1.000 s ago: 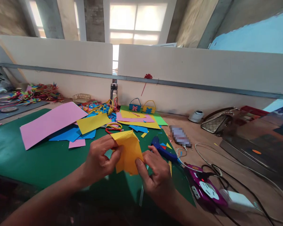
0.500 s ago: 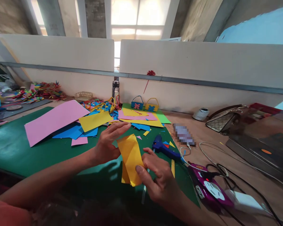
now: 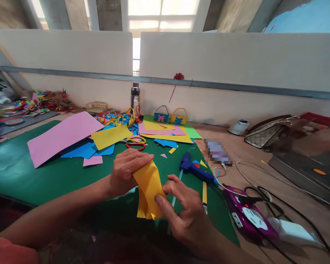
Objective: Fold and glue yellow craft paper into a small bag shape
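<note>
A folded yellow craft sheet (image 3: 147, 189) hangs between my hands over the green mat, its lower end split into several creased layers. My left hand (image 3: 126, 169) is closed at its upper left edge, fingers bent together over the top; the thumb is hidden. Thumb and forefinger of my right hand (image 3: 185, 205) pinch the right edge lower down. Just right of my right hand lies a blue hot glue gun (image 3: 195, 169), its clear glue stick pointing toward me. Scissors (image 3: 135, 143) with red and yellow handles lie beyond my left hand.
Pink (image 3: 64, 135) and blue sheets spread on the green mat (image 3: 104, 187) at left. Small blue (image 3: 161, 116) and yellow (image 3: 179, 118) paper bags stand at the back. A purple power strip (image 3: 247, 216) with cables, a cutter knife (image 3: 205, 194) and a phone (image 3: 217, 151) are at right.
My left hand has gone from spread fingers beside the yellow sheet to closing on its upper edge. The sheet's lower layers have fanned apart. The scissors have come into view behind the hand.
</note>
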Demonstrator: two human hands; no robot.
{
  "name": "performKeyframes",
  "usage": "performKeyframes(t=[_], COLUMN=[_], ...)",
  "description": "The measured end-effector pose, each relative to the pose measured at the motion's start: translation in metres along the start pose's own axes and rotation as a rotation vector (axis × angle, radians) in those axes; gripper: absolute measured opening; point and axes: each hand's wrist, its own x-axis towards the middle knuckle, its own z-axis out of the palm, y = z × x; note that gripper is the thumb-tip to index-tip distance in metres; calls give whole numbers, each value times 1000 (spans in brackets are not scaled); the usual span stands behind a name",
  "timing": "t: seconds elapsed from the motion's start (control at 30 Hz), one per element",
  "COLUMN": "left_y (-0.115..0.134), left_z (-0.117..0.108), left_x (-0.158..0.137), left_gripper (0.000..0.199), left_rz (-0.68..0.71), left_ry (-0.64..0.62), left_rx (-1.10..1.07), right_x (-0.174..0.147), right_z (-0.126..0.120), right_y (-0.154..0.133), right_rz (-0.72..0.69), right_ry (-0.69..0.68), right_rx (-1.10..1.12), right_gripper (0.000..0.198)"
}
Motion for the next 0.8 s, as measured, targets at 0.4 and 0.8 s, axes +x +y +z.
performKeyframes(t=[0.4,0.8], left_y=[9,16], left_z=[-2,1], left_x=[2,4], left_gripper=[20,24], left_rz=[63,163], left_ry=[-55,-105], left_rx=[67,163], right_x=[-3,2], right_z=[3,1], right_y=[-2,1], right_rz=[-41,-40], right_ry=[22,-8], right_rx=[16,192], right_gripper=[8,15])
